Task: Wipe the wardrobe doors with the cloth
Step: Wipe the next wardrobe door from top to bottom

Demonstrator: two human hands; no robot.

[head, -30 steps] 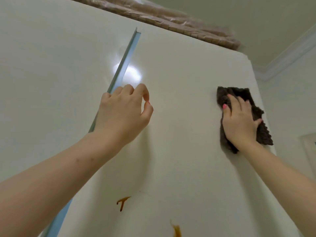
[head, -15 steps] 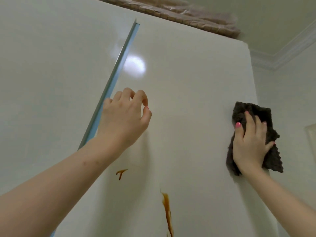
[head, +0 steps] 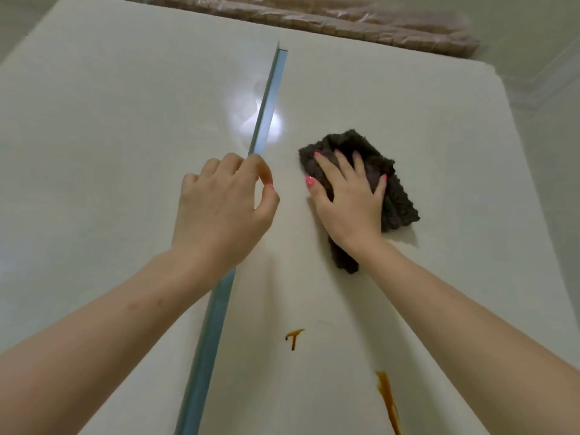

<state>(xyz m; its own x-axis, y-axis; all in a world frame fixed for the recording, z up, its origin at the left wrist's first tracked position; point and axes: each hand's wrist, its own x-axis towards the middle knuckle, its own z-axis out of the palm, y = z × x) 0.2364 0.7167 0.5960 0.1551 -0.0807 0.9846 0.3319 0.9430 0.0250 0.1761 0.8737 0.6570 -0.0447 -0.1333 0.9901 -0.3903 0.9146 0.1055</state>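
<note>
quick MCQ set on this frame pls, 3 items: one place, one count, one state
1. Where is the dark cloth?
A. right door, near the blue strip
B. left door
C. on top of the wardrobe

2. How many brown stains show on the right door?
A. none
B. two
C. five

3. How is the right hand?
A. fist, off the cloth
B. flat, fingers spread on the cloth
C. pinching a corner

Key: 1 A, the cloth lies just right of the blue strip. 2 B, small stain and long stain. 3 B, straight fingers press it.

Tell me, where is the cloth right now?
In the head view, the dark cloth lies flat on the right wardrobe door, under the right hand, beside the blue strip.
</note>
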